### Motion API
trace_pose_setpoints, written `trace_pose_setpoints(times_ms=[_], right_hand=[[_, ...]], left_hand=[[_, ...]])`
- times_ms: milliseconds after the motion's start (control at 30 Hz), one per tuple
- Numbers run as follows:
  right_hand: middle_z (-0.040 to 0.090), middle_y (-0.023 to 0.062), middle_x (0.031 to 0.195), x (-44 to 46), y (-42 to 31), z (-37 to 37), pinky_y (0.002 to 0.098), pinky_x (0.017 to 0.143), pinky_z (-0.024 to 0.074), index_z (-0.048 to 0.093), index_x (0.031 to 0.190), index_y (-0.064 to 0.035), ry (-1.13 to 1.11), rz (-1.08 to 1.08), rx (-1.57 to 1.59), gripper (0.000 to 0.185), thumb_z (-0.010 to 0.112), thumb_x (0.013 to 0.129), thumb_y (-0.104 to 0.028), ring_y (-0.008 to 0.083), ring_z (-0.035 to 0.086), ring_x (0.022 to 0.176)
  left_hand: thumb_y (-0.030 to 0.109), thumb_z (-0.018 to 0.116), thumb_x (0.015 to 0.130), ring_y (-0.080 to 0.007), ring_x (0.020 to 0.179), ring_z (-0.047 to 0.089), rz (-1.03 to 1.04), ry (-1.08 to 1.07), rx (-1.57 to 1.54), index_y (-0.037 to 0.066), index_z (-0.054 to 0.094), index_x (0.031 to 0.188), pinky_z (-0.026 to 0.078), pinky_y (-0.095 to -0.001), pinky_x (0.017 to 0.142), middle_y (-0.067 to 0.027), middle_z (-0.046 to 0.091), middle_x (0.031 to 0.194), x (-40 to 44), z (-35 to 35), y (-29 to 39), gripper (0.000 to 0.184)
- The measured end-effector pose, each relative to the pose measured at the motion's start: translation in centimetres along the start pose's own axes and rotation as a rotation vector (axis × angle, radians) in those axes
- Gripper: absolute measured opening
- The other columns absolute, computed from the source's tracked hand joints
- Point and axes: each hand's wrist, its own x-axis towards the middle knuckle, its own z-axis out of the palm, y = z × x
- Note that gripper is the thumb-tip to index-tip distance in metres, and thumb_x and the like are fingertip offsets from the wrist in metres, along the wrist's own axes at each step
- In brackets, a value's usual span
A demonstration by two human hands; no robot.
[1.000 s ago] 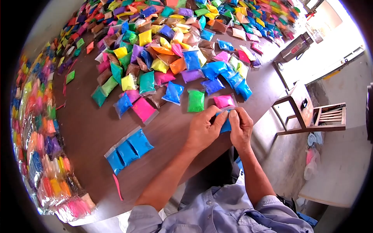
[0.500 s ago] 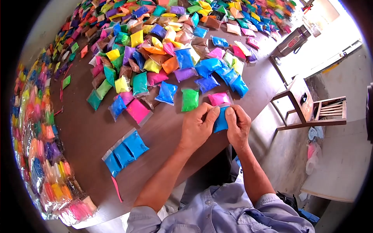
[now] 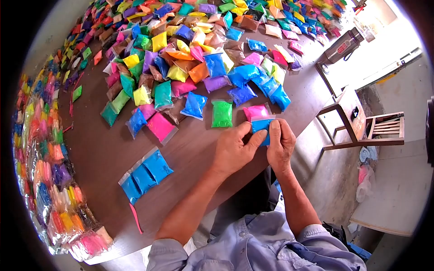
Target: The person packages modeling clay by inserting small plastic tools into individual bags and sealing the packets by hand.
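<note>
Between my two hands, over the table's near edge, is a small clear packet of blue material [image 3: 263,124]. My left hand [image 3: 236,147] pinches its left side, thumb across the front. The fingers of my right hand [image 3: 280,143] close on its right side. A pink packet [image 3: 255,111] lies just beyond it, and a green packet [image 3: 222,113] is to the left of that. Three blue packets [image 3: 146,176] lie side by side on the table at the left, with a pink strip [image 3: 135,218] below them.
A large heap of coloured packets [image 3: 181,58] covers the far part of the brown table [image 3: 194,140]. More bagged packets [image 3: 58,180] line the left edge. A metal flask [image 3: 341,46] is at the upper right, and a wooden chair [image 3: 384,128] stands at the right.
The blue packet has been raised and turned between my hands, so more of its clear top edge shows. My left thumb has moved lower across it. The view has shifted slightly.
</note>
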Motion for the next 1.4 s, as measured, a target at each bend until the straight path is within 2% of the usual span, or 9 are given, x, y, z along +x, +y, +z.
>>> trace_pose_setpoints(times_ms=[167, 267, 433, 533, 633, 700, 833, 1167, 1400], right_hand=[[0.057, -0.0006, 0.081, 0.1, -0.4, 0.3, 0.0257, 0.067, 0.0442, 0.065, 0.104, 0.0013, -0.053, -0.034, 0.002, 0.025, 0.055, 0.107, -0.021, 0.0076, 0.05, 0.077], [0.058, 0.0022, 0.077, 0.0, -0.5, 0.1, 0.0269, 0.065, 0.046, 0.065, 0.105, 0.0026, -0.056, -0.032, -0.053, 0.02, 0.058, 0.104, -0.016, 0.0078, 0.052, 0.074], [0.06, 0.0076, 0.076, 0.2, -1.3, 0.0, 0.0293, 0.065, 0.0483, 0.066, 0.102, 0.0026, -0.049, -0.054, 0.003, 0.014, 0.063, 0.099, -0.011, 0.0111, 0.056, 0.07], [0.063, 0.0175, 0.076, 0.3, -0.8, -0.1, 0.0345, 0.061, 0.0499, 0.068, 0.102, 0.0021, -0.099, -0.087, 0.019, 0.015, 0.066, 0.096, -0.012, 0.0223, 0.062, 0.063], [0.064, 0.0133, 0.077, 0.3, -2.0, -0.7, 0.0321, 0.058, 0.0482, 0.068, 0.106, 0.0018, -0.163, 0.019, 0.112, 0.02, 0.07, 0.092, -0.014, 0.0209, 0.06, 0.06], [0.065, 0.0114, 0.08, 0.5, -1.3, -1.1, 0.0309, 0.056, 0.0469, 0.067, 0.111, 0.0016, -0.166, -0.07, 0.094, 0.026, 0.071, 0.09, -0.013, 0.0195, 0.058, 0.058], [0.065, 0.012, 0.083, 0.5, -0.3, -0.9, 0.0322, 0.056, 0.0475, 0.066, 0.113, 0.0015, -0.103, -0.135, 0.163, 0.028, 0.071, 0.088, -0.012, 0.0201, 0.059, 0.058], [0.071, 0.0144, 0.094, 0.2, -1.2, -3.3, 0.0291, 0.066, 0.0543, 0.067, 0.112, 0.0019, -0.131, 0.041, 0.337, 0.025, 0.07, 0.091, -0.012, 0.0173, 0.069, 0.074], [0.071, 0.0101, 0.099, -1.2, 0.2, -4.9, 0.0273, 0.074, 0.0542, 0.067, 0.116, 0.0054, -0.182, 0.247, 0.546, 0.024, 0.066, 0.096, -0.008, 0.0119, 0.066, 0.084]], left_hand=[[0.019, 0.073, 0.095, -0.0034, 0.065, 0.047, -0.052, 0.017, -0.169, 0.003, 0.064, 0.085, 0.04, -0.025, 0.055, 0.0043, 0.059, 0.07, 0.1, 0.2, -1.5, 0.021], [0.022, 0.073, 0.095, -0.0087, 0.06, 0.052, -0.034, 0.024, -0.129, 0.001, 0.063, 0.084, 0.044, -0.0311, 0.054, -0.0035, 0.06, 0.065, 0.2, -0.1, 0.1, 0.026], [0.019, 0.07, 0.097, -0.0023, 0.064, 0.041, -0.098, 0.049, -0.16, 0.003, 0.054, 0.077, 0.035, -0.0264, 0.052, 0.0061, 0.048, 0.066, -0.1, -0.2, -0.7, 0.031], [0.015, 0.067, 0.098, -0.0016, 0.065, 0.038, -0.107, 0.053, -0.126, 0.006, 0.051, 0.075, 0.031, -0.0241, 0.053, 0.0072, 0.045, 0.069, -0.4, -0.4, -1.2, 0.031], [0.015, 0.066, 0.1, -0.0009, 0.066, 0.039, -0.139, 0.084, -0.124, 0.009, 0.053, 0.077, 0.032, -0.0226, 0.054, 0.0088, 0.048, 0.072, -0.3, -0.4, -1.5, 0.027], [0.016, 0.063, 0.103, 0.0008, 0.064, 0.041, -0.148, 0.175, -0.243, 0.011, 0.063, 0.091, 0.03, -0.0184, 0.054, 0.0101, 0.053, 0.077, -0.2, 0.0, -0.7, 0.013], [0.017, 0.064, 0.103, -0.0004, 0.071, 0.046, -0.145, 0.215, -0.196, 0.007, 0.066, 0.098, 0.037, -0.0181, 0.062, 0.0073, 0.058, 0.085, 0.0, 0.9, 0.3, 0.012], [0.02, 0.062, 0.104, -0.0016, 0.072, 0.046, -0.169, 0.411, -0.231, 0.007, 0.065, 0.092, 0.035, -0.0201, 0.061, 0.0073, 0.056, 0.082, -0.9, 3.6, 2.3, 0.018], [0.02, 0.062, 0.104, -0.0076, 0.066, 0.053, -0.223, 0.306, -0.203, 0.006, 0.064, 0.085, 0.043, -0.0238, 0.061, 0.0007, 0.062, 0.075, -1.7, 4.2, 3.2, 0.023]])
